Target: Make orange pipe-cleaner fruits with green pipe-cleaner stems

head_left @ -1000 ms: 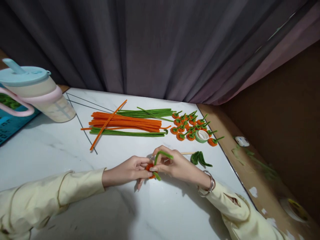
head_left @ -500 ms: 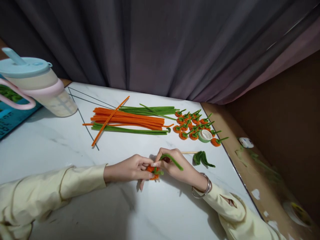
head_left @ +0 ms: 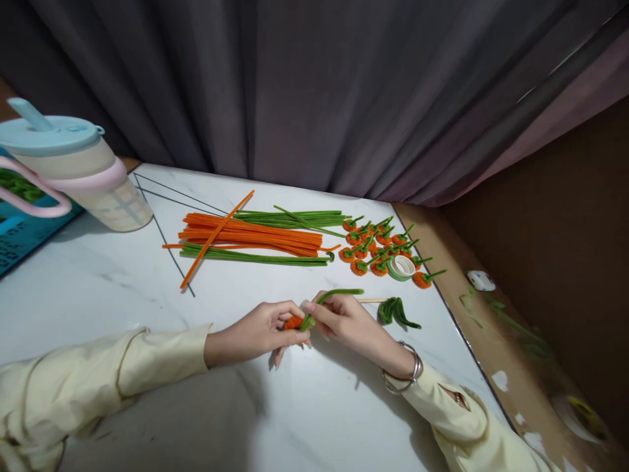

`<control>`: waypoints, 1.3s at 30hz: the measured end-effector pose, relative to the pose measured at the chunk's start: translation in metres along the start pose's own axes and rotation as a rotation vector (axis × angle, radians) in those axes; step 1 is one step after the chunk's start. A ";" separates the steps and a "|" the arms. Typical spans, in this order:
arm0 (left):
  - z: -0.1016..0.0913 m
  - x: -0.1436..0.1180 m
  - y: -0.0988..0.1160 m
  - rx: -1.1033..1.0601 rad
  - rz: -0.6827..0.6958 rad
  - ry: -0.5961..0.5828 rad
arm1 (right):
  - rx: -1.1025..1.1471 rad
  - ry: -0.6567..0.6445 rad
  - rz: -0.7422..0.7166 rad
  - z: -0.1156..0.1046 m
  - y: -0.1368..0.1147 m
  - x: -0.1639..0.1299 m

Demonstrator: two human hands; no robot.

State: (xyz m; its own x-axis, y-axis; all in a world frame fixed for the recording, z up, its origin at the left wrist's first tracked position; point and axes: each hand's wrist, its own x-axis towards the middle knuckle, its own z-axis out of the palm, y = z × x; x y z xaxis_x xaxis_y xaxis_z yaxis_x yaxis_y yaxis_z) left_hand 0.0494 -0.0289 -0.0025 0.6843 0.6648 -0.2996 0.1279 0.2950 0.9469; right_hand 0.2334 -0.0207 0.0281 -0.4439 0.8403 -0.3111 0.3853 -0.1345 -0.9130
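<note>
Since half a second ago, the free end of the fuzzy green pipe cleaner stem (head_left: 330, 299) has swung up from pointing down toward your wrist to lying almost level above your right hand (head_left: 346, 321). Your left hand (head_left: 255, 331) pinches the small coiled orange pipe cleaner ball (head_left: 293, 322) between thumb and fingertips, closed tight on it. Your right hand's fingers are closed around the green stem just beside that ball, both hands low over the white marble-patterned table (head_left: 122, 295). Near your right hand lie a thin wooden stick (head_left: 371, 300) and a bent bundle of green pieces (head_left: 396, 311). Farther back sit straight orange and green pipe cleaners (head_left: 250, 239), finished orange balls with green stems (head_left: 378, 246) and a roll of green tape (head_left: 401, 267).
</note>
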 end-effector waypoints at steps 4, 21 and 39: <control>0.002 -0.001 0.002 0.038 0.027 0.036 | 0.365 -0.141 0.163 -0.003 0.002 -0.001; 0.005 -0.008 -0.004 0.419 0.159 0.091 | 0.768 -0.342 0.309 -0.009 0.021 -0.013; 0.003 -0.008 0.001 0.194 0.089 -0.020 | 0.899 -0.412 0.212 -0.001 0.044 -0.010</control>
State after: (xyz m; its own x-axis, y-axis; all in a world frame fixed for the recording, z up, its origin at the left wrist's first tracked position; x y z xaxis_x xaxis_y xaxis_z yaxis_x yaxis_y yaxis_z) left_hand 0.0463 -0.0355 0.0014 0.7127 0.6683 -0.2131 0.2007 0.0968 0.9749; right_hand 0.2558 -0.0348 -0.0089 -0.7473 0.5291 -0.4019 -0.1882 -0.7487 -0.6357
